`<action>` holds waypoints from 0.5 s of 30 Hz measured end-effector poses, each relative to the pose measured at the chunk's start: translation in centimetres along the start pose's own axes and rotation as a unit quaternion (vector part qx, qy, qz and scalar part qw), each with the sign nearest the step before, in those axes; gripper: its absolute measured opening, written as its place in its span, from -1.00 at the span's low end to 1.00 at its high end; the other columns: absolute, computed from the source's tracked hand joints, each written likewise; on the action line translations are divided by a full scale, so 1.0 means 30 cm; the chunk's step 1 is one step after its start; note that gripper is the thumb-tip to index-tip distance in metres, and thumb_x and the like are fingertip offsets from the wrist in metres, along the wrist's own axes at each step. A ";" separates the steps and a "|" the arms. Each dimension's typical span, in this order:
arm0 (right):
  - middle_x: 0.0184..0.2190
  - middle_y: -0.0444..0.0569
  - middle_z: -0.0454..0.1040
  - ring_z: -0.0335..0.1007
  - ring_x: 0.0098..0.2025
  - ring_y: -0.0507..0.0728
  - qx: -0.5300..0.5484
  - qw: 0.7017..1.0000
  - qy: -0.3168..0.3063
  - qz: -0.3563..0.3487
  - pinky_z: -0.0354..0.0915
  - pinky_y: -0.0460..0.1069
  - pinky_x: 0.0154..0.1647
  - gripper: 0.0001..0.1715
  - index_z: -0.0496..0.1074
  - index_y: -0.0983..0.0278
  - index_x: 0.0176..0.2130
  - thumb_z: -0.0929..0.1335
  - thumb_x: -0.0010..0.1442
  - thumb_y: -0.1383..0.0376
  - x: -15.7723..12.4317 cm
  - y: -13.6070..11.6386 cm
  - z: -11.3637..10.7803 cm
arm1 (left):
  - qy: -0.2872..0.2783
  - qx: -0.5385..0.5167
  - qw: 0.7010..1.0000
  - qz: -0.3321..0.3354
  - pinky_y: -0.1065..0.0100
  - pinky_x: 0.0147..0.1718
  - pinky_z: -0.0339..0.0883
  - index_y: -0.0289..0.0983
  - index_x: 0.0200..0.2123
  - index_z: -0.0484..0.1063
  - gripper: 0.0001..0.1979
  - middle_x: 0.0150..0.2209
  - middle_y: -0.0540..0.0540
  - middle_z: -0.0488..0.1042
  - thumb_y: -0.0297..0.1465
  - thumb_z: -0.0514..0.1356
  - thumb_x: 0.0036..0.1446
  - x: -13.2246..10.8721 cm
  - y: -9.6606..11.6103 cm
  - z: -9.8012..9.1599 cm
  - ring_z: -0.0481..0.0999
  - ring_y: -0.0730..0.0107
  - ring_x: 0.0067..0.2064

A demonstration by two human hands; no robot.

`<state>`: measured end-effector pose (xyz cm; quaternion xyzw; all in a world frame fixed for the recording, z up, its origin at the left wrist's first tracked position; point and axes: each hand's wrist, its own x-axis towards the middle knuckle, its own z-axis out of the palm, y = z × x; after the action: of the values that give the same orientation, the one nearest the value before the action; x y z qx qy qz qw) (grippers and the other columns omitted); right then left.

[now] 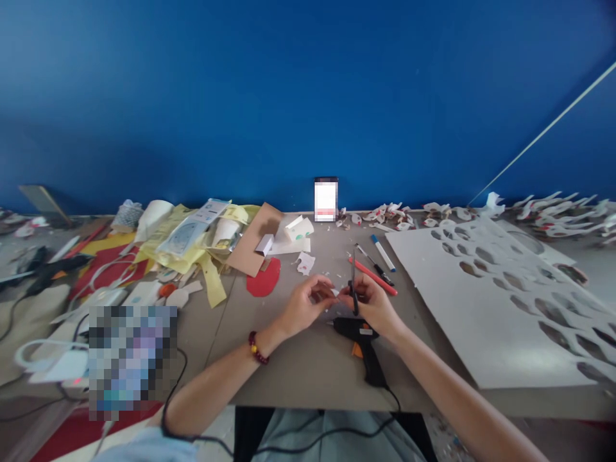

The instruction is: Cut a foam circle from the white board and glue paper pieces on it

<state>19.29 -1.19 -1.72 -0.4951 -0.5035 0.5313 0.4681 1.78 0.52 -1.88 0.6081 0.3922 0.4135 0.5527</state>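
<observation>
My left hand (308, 305) is closed, pinching a small white piece (335, 292), seemingly paper, between thumb and fingertips. Close beside it, my right hand (375, 307) is closed around black-handled scissors (355, 296), whose thin blades point away from me. Its fingertips come close to the white piece; whether they touch it I cannot tell. Just below the right hand lies a black glue gun (362, 333) with an orange trigger, its nozzle toward the left. A red marker (380, 281) rests past the right hand, near a black pen (373, 263) and a blue-and-white marker (384, 253).
A white sheet (447, 308) with many cut-out holes covers the right side. Paper scraps, a red paper piece (263, 277) and brown cardboard (248, 253) lie left of centre. A lit phone (326, 200) leans on the blue wall. Cables and packets clutter the left.
</observation>
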 end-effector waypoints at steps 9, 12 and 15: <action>-0.47 -0.11 0.48 0.36 -0.47 0.05 -0.023 1.000 -0.007 -0.012 0.23 -0.06 -0.48 -0.52 0.18 0.21 -0.43 0.50 -0.17 0.11 0.002 -0.002 0.000 | -0.003 0.045 0.999 0.008 0.41 -0.37 0.25 -0.25 -0.30 0.43 -0.79 -0.37 -0.05 0.54 -0.31 0.32 0.00 -0.004 -0.009 0.001 0.50 0.39 -0.33; -0.47 -0.11 0.47 0.35 -0.47 0.05 -0.020 1.000 -0.011 -0.009 0.22 -0.06 -0.47 -0.54 0.19 0.21 -0.42 0.50 -0.16 0.13 0.003 0.002 0.000 | 0.002 0.048 0.999 0.004 0.42 -0.37 0.24 -0.25 -0.31 0.44 -0.81 -0.37 -0.05 0.54 -0.31 0.31 0.01 -0.006 -0.008 0.003 0.50 0.40 -0.33; -0.47 -0.12 0.47 0.35 -0.48 0.04 -0.022 1.000 -0.004 -0.007 0.23 -0.07 -0.48 -0.55 0.20 0.21 -0.42 0.49 -0.15 0.12 0.004 0.009 0.000 | 0.015 0.040 0.999 -0.001 0.42 -0.37 0.25 -0.25 -0.32 0.45 -0.80 -0.38 -0.04 0.53 -0.31 0.32 -0.01 -0.006 -0.006 0.004 0.49 0.40 -0.34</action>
<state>19.28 -1.09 -2.00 -0.4995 -0.5205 0.5189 0.4586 1.83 0.32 -2.09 0.6232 0.4175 0.4063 0.5218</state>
